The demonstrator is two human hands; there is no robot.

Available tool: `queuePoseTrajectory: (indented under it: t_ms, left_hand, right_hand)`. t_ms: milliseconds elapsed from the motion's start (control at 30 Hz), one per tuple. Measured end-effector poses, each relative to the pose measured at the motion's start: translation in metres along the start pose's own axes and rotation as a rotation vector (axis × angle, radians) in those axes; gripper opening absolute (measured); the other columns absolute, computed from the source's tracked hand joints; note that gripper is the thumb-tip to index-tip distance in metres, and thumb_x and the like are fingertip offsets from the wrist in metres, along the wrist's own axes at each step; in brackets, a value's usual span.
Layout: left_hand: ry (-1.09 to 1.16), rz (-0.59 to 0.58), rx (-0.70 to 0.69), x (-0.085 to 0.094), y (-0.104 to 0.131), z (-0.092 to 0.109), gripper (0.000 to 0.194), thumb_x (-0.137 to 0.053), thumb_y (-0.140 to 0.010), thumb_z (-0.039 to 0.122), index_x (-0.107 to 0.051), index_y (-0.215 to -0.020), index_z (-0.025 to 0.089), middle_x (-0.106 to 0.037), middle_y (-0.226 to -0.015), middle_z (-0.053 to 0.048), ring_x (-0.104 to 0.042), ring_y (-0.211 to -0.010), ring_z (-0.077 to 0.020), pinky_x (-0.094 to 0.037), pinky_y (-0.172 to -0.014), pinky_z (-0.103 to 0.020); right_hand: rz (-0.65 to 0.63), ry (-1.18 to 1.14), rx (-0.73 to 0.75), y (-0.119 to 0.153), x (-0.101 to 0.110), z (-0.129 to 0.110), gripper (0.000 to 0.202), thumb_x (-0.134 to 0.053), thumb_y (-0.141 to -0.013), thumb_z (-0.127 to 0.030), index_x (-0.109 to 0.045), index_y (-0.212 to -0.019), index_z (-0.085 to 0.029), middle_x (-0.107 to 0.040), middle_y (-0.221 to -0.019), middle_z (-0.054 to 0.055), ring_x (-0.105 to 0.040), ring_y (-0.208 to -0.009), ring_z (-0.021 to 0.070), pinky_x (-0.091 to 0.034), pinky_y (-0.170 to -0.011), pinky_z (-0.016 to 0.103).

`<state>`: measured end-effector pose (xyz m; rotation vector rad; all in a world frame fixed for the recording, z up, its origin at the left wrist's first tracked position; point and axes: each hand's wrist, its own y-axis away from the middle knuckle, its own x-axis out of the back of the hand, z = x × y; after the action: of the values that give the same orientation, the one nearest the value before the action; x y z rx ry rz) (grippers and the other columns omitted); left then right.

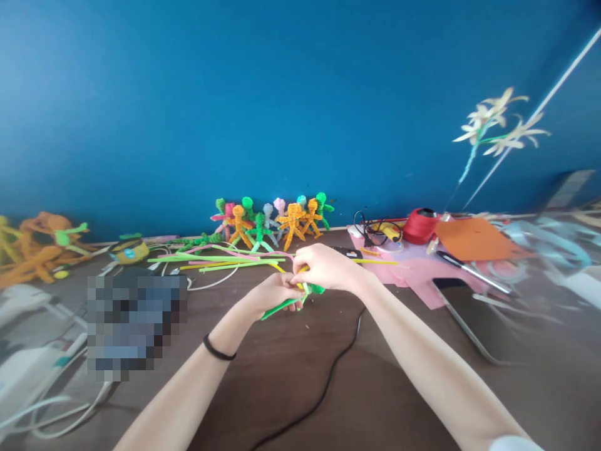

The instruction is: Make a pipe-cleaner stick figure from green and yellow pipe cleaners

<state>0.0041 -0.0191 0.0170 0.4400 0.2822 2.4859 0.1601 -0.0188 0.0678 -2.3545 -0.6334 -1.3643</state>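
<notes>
Over the middle of the table, my left hand is closed around green pipe cleaners, whose one end sticks out below the fingers. My right hand reaches in from the other side, its fingers pinched on a yellow pipe cleaner right against the left fingertips. A green coiled part shows under the right hand. The fingers hide most of the work. Just behind lie loose pipe cleaners in green, yellow and pink.
Several pipe-cleaner figures stand along the blue wall. At left are a blurred-out device, white cables and orange figures. At right lie a red thread spool, orange sheet, pen and phone. A black cable crosses the front.
</notes>
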Motion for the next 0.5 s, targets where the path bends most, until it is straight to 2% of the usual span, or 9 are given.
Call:
queuePoseTrajectory:
  t_ms: [133,300,400,500]
  left_hand:
    - [-0.07,0.134,-0.017,-0.003,0.001,0.002,0.017,-0.054,-0.068,0.021,-0.058,-0.053,0.014,-0.062,-0.05,-0.003,-0.056,-0.046,-0.0111,-0.04,-0.046,-0.021]
    - [-0.086,0.321,-0.105,-0.002,-0.002,0.005,0.02,-0.045,-0.063,0.005,-0.056,-0.049,0.015,-0.059,-0.046,0.001,-0.054,-0.041,-0.0094,-0.042,-0.046,-0.02]
    - [-0.029,0.445,-0.155,-0.001,-0.004,0.008,0.019,-0.045,-0.061,0.003,-0.057,-0.053,0.015,-0.058,-0.045,0.002,-0.054,-0.041,-0.0098,-0.043,-0.046,-0.02]
    - [0.123,0.514,-0.193,0.002,-0.004,0.009,0.012,-0.049,-0.065,0.009,-0.058,-0.059,0.014,-0.061,-0.049,-0.001,-0.057,-0.044,-0.0117,-0.046,-0.047,-0.022]
  right_hand:
    - [0.045,0.132,-0.06,0.003,0.003,-0.017,0.021,-0.059,-0.076,-0.031,-0.064,-0.065,-0.015,-0.06,-0.071,0.003,-0.047,-0.062,0.011,-0.024,-0.052,0.024]
    - [0.081,0.153,-0.058,0.005,0.001,-0.027,0.02,-0.057,-0.079,-0.027,-0.064,-0.065,-0.014,-0.06,-0.072,0.005,-0.049,-0.064,0.0117,-0.026,-0.053,0.024]
    - [0.137,0.104,-0.039,0.006,0.001,-0.025,0.021,-0.056,-0.079,-0.022,-0.064,-0.063,-0.013,-0.06,-0.07,0.005,-0.049,-0.062,0.0112,-0.028,-0.055,0.024]
    - [0.211,-0.031,-0.025,0.006,0.001,-0.018,0.019,-0.054,-0.079,-0.02,-0.066,-0.065,-0.013,-0.061,-0.068,0.004,-0.05,-0.061,0.0101,-0.031,-0.057,0.023]
